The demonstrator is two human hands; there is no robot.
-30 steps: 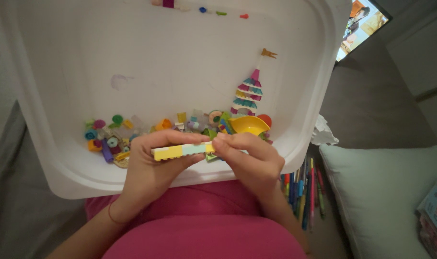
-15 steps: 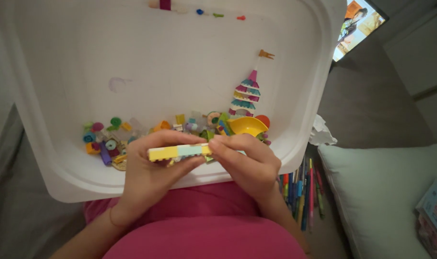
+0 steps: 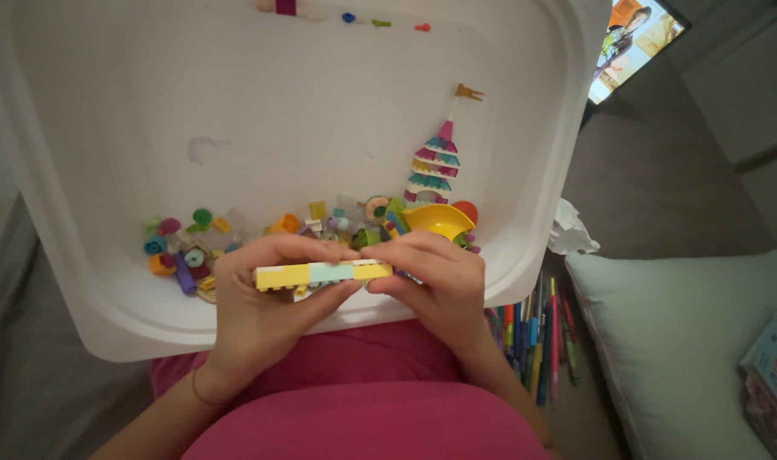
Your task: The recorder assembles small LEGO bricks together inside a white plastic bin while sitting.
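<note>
White plastic tray (image 3: 82, 281) rests across the lap, tilted toward the near side. Pile of small loose bricks (image 3: 235, 238) sits along its near edge, unsorted. Striped cone tower (image 3: 431, 166) with a flag lies just right of the pile, already assembled; yellow scoop piece (image 3: 438, 220) beside it.

Left hand (image 3: 261, 298) and right hand (image 3: 435, 281) both grip the brick strip (image 3: 320, 273) by its ends, over the tray's near rim. Strip shows yellow, mint and yellow sections joined. Judged partly built: most loose pieces remain unused.

Felt-tip pens (image 3: 533, 341) lie right of the lap, beside a pale cushion (image 3: 670, 341).
</note>
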